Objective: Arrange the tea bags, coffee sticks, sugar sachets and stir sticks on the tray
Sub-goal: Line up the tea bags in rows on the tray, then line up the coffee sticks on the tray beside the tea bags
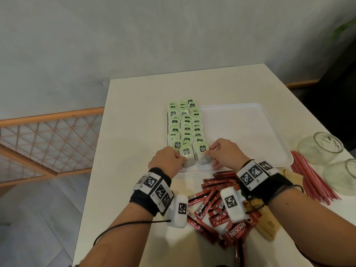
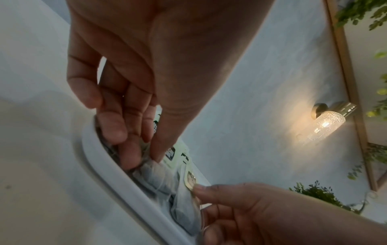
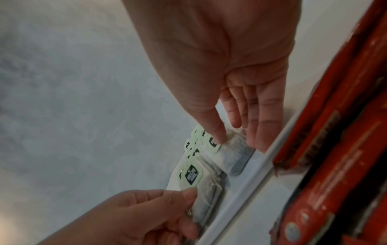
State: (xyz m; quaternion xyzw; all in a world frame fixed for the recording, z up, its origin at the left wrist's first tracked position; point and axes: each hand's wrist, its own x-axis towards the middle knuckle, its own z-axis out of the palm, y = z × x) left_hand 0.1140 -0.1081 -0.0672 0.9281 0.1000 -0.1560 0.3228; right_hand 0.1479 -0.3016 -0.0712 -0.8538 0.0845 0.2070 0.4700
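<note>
Green-tagged tea bags (image 1: 185, 124) lie in three columns on the left part of the white tray (image 1: 269, 120). At the tray's near edge my left hand (image 1: 182, 160) pinches one tea bag (image 1: 187, 154) between thumb and fingers, as the left wrist view confirms with the left hand (image 2: 144, 152) on that bag (image 2: 155, 179). My right hand (image 1: 209, 154) pinches the neighbouring tea bag (image 1: 202, 151). In the right wrist view the right hand (image 3: 230, 132) has its thumb on the tag of this bag (image 3: 236, 154). Red coffee sticks (image 1: 212, 199) are piled under my wrists.
Red stir sticks (image 1: 312, 178) lie right of the tray beside two glass jars (image 1: 319, 147). Yellowish sugar sachets (image 1: 267, 224) sit by the coffee pile. The tray's right part is bare. The table's left edge drops to the floor near a wooden lattice (image 1: 48, 141).
</note>
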